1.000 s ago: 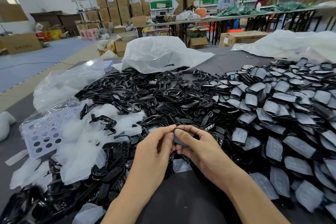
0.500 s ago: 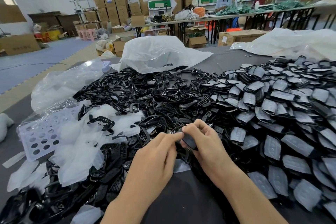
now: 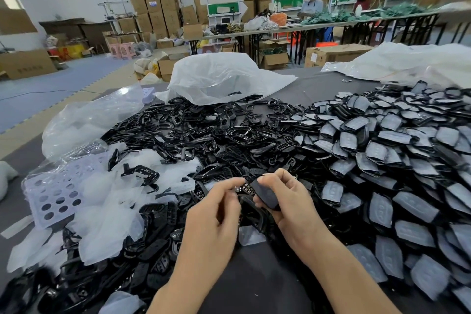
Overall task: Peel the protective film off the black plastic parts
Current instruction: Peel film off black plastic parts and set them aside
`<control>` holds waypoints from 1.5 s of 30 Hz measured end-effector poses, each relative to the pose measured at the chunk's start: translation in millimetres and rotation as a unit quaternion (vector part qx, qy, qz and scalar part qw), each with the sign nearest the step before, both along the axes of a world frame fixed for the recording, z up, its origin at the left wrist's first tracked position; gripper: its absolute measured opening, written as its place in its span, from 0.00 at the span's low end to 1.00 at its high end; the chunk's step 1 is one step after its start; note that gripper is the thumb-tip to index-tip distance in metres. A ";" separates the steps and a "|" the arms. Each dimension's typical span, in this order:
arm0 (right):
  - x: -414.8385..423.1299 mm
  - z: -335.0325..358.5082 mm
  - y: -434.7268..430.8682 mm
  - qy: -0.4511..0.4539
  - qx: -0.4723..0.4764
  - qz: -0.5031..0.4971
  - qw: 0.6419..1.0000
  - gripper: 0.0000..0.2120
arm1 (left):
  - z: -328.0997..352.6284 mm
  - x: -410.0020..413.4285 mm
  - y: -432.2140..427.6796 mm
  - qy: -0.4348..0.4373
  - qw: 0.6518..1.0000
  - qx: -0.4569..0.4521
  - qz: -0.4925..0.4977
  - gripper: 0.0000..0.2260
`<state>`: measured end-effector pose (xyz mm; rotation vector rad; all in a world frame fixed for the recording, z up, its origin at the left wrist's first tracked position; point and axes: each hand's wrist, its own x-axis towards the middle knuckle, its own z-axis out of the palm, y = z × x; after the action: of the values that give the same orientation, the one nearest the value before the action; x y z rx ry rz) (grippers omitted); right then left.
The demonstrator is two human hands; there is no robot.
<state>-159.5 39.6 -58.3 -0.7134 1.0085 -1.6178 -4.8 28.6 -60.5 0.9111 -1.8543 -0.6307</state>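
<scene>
My right hand grips a black plastic part between thumb and fingers, just above the dark table. My left hand pinches at the part's left end, fingers curled; whether film is between its fingertips is hard to tell. A heap of film-covered parts lies to the right. Bare glossy black parts are piled in the middle and left. Peeled translucent film pieces lie heaped at the left.
A lilac perforated tray lies under the film at left. White plastic bags sit at the table's far side. A bare strip of dark table lies between my forearms. Cartons, benches and people stand beyond.
Both hands have lifted slightly away from me. The part has turned in my right hand so its broad face shows, and my left fingertips have shifted to its left end.
</scene>
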 end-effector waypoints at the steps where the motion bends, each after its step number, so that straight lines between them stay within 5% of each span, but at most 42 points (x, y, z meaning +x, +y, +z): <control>1: 1.0 0.4 1.0 0.006 -0.001 0.012 1.000 0.15 | 0.8 -0.1 -1.5 0.023 0.999 0.032 0.007 0.10; 7: 14.0 -2.0 5.9 0.052 -0.039 0.080 0.995 0.07 | 6.0 -2.7 -3.6 0.066 0.989 0.132 -0.015 0.05; 25: 10.1 -2.3 13.5 0.183 -0.045 0.080 0.979 0.15 | 2.0 4.3 -10.5 0.089 0.986 0.130 0.045 0.07; 35: -1.0 -9.4 13.5 0.388 -0.039 0.049 0.920 0.09 | 2.1 6.8 -11.3 0.073 0.988 0.128 0.033 0.05; 39: -3.3 -3.8 15.2 0.384 -0.042 0.050 0.921 0.07 | 3.0 4.0 -9.6 0.093 0.988 0.119 0.014 0.06; 42: -27.2 13.6 13.2 0.341 -0.047 -0.053 0.937 0.09 | 1.4 3.3 -8.0 0.094 0.990 0.108 -0.008 0.12; 45: -76.3 39.0 8.7 0.217 -0.059 -0.281 0.933 0.18 | -1.8 4.0 -6.6 0.043 0.995 0.085 -0.009 0.11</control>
<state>-235.8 48.3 -19.3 -0.9468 1.5489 -2.0753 -0.7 22.0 -62.3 0.9629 -1.7542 -0.8357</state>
